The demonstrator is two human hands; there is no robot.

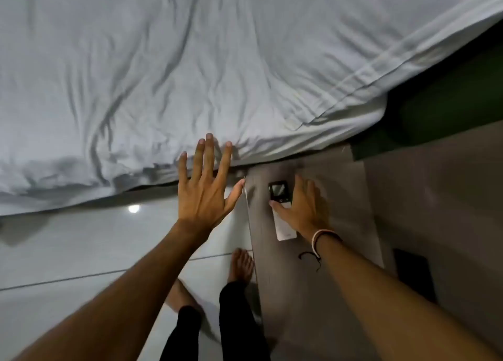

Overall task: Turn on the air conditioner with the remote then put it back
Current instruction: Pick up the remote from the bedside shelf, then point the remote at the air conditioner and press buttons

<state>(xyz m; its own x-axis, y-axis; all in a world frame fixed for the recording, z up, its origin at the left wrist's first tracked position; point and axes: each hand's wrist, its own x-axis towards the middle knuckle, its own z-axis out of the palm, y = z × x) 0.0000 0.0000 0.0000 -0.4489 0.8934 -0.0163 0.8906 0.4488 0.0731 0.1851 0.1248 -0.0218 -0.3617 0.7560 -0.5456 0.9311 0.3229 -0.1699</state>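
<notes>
A white remote with a dark screen at its far end lies flat on a grey bedside table. My right hand rests on top of it, thumb against its left edge and fingers over its right side; the middle of the remote is hidden under my palm. A band circles that wrist. My left hand hovers spread wide and empty, over the floor at the bed's edge, left of the table. The air conditioner is not in view.
A bed with a crumpled white sheet fills the far half. Glossy floor tiles lie below, with my bare feet beside the table's left edge. A dark flat object sits low on the right. A dark green surface lies behind the table.
</notes>
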